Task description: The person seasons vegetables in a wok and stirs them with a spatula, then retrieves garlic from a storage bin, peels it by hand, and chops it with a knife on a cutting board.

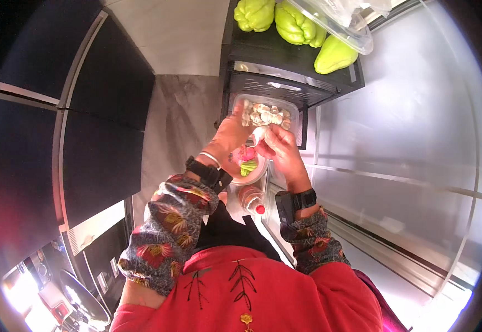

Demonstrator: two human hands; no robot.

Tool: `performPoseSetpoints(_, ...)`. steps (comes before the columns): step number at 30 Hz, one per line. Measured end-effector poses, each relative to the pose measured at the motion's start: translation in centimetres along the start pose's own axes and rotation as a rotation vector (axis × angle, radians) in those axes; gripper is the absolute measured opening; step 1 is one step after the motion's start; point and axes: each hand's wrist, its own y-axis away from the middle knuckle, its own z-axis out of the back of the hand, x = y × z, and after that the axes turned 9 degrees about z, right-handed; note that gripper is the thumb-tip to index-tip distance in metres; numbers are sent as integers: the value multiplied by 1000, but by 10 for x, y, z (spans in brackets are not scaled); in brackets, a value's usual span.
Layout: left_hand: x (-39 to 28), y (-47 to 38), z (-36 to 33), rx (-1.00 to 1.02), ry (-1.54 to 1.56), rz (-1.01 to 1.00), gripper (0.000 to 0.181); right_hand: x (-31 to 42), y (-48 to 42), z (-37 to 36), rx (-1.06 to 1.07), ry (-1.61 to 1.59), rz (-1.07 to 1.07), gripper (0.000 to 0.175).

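Note:
A clear plastic container [294, 108] filled with pale garlic-like cloves [265, 114] stands before me. Over its left side reaches my left hand [233, 130], with a finger along the container's edge; whether it grips anything is hidden. My right hand [279, 145] pinches a whitish piece, apparently a garlic clove [260, 133], between thumb and fingers at the container's near edge. Below the hands is a round bowl [261, 172] with a pink item [245, 153] and a green vegetable piece [248, 167] in it, partly covered by my left wrist.
Several green chayotes [335, 54] and a clear plastic lid [361, 39] lie on top of a black rack [261, 50]. A perforated black basket [303, 92] sits behind the container. Nearer my body is a clear bottle with a red cap [260, 209]. Dark cabinets [99, 153] line the left.

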Motion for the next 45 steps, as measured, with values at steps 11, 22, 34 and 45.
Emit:
performPoseSetpoints(11, -66, 66, 56, 123, 709, -278, 32, 6, 8, 4, -126, -47, -24, 27)
performPoseSetpoints(22, -56, 133, 98, -174, 402, -179, 32, 4, 23, -72, 9, 347, 13, 22)
performPoseSetpoints(34, 45, 362, 175, -147, 1478, -15, 30, -21, 75, -267, 680, 490, 243, 28)
performPoseSetpoints(45, 161, 588, 154, -631, 1691, -209, 38, -186, 193, -459, 1021, 266, -29, 21)
